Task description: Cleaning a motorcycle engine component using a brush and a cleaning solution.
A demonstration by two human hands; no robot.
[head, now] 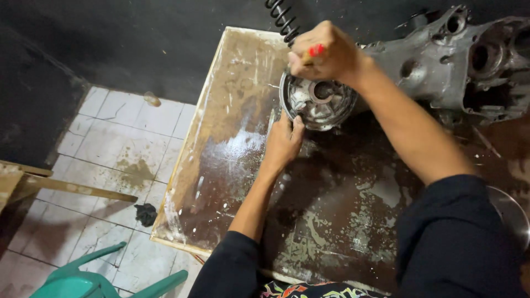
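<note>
Head view, looking down on a worn, stained wooden table (232, 165). Left hand (283, 140) pressed against the lower left rim of a round metal part (323, 102), fingers together and bent up along its edge, steadying it. Right hand (327, 52) above the same part, closed in a fist around a small tool with a red handle (316, 50); only the red tip visible between the fingers, working end hidden. Round metal part resting on the table near its far edge, open face up, with ribs and a central hub inside, touching or just beside a large grey engine casing (458, 60) lying to the right. Black coil spring (282, 19) just beyond the right hand, reaching past the top of the frame. Both arms in dark sleeves (452, 237) pushed up past the elbows. Curved edge of a metal bowl (510, 212) at the right border, partly hidden by the right sleeve. Dirty white tiled floor (121, 143) left of the table, a dark rag (146, 214) lying on it, a green plastic chair (94, 278) at the lower left corner, and wooden planks (49, 185) at the left edge.
</note>
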